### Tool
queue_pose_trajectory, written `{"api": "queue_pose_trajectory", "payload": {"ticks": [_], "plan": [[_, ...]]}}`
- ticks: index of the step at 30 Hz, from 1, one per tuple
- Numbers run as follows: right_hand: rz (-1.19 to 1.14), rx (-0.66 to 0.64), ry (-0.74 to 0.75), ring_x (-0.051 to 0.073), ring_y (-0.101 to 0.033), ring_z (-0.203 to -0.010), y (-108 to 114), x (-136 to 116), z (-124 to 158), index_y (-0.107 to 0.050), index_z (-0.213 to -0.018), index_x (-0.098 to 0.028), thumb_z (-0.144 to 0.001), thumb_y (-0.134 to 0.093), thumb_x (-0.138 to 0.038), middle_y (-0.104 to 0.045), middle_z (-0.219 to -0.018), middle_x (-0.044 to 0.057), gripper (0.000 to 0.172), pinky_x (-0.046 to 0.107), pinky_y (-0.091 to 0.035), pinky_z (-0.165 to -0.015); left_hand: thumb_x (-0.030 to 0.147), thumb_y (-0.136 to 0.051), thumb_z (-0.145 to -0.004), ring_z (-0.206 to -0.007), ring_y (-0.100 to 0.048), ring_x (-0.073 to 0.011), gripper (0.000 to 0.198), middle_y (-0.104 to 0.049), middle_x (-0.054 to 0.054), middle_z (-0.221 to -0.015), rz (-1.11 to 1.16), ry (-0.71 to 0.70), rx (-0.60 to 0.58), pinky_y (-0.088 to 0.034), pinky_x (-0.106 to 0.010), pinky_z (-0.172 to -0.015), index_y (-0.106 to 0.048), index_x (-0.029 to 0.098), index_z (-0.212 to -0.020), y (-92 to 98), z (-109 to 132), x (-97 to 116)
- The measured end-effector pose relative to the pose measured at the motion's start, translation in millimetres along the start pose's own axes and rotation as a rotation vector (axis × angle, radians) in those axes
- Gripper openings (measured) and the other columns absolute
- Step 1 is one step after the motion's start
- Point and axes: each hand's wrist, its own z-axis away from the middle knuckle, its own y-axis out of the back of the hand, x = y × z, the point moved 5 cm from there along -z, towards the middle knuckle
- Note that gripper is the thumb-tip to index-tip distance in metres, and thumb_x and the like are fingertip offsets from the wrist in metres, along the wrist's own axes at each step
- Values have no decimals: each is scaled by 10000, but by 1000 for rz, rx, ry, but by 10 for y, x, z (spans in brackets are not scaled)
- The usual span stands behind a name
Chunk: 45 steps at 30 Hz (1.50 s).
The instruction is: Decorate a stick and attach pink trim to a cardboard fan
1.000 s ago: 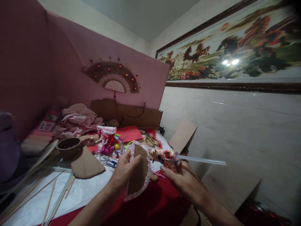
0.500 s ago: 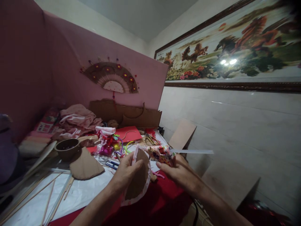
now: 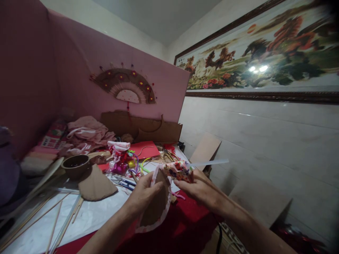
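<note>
My left hand (image 3: 145,190) is closed on a rounded cardboard piece (image 3: 155,209), its thumb on the brown face. Pale pink-and-white cloth is folded over the piece's curved edge. In my right hand (image 3: 198,187) is a flower-patterned hot glue gun (image 3: 177,170), gripped by its handle. A long translucent glue stick (image 3: 212,162) sticks out of the gun's back end. The gun's front is at the upper edge of the cardboard piece; whether it touches cannot be made out. Snips with blue handles (image 3: 125,183) lie on the table left of the cardboard piece.
A fan-shaped cardboard piece (image 3: 97,185) and a dark bowl (image 3: 76,166) stand left. Thin wooden sticks (image 3: 54,225) lie at front left. Bundled pipe cleaners, red paper (image 3: 145,150) and gold scissors (image 3: 169,155) sit behind. A decorated fan (image 3: 125,84) hangs on the pink panel.
My right hand has brought the glue gun slightly left, closer to the cardboard piece's upper edge, and the glue stick has swung to a slight upward tilt. My left hand has barely moved.
</note>
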Motion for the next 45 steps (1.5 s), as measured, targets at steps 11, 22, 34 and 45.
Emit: {"api": "queue_pose_trajectory", "payload": {"ticks": [11, 22, 34, 45], "plan": [[39, 7, -11, 142, -536, -740, 1, -8, -3, -633, -818, -199, -830, -498, -240, -612, -761, -17, 141, 246, -444, -719, 286, -638, -703, -695, -594, -188, 232, -677, -71, -812, 10, -9, -36, -434, -284, -645, -650, 155, -894, -7, -5, -27], [40, 1, 29, 155, -540, -813, 13, -27, 18, -621, -834, -214, -836, -475, -200, -616, -831, -13, 147, 266, -424, -792, 253, -619, -712, -719, -584, -199, 178, -674, -77, -821, -22, -34, -19, -428, -307, -669, -653, 164, -863, 4, -9, -3], [129, -45, -142, 112, -395, -549, 70, 21, 66, -549, -680, -184, -843, -496, -294, -430, -552, -44, 204, 231, -370, -572, 288, -595, -724, -701, -569, -179, 214, -648, -61, -796, -69, -3, -23, -415, -284, -636, -611, 139, -877, 23, -23, -44], [102, -45, -103, 95, -351, -562, 11, 31, -16, -518, -698, -174, -828, -496, -259, -422, -620, -43, 156, 224, -336, -543, 273, -593, -708, -688, -540, -173, 199, -639, -57, -777, -123, -16, -29, -401, -288, -637, -627, 145, -857, 4, -12, -27]]}}
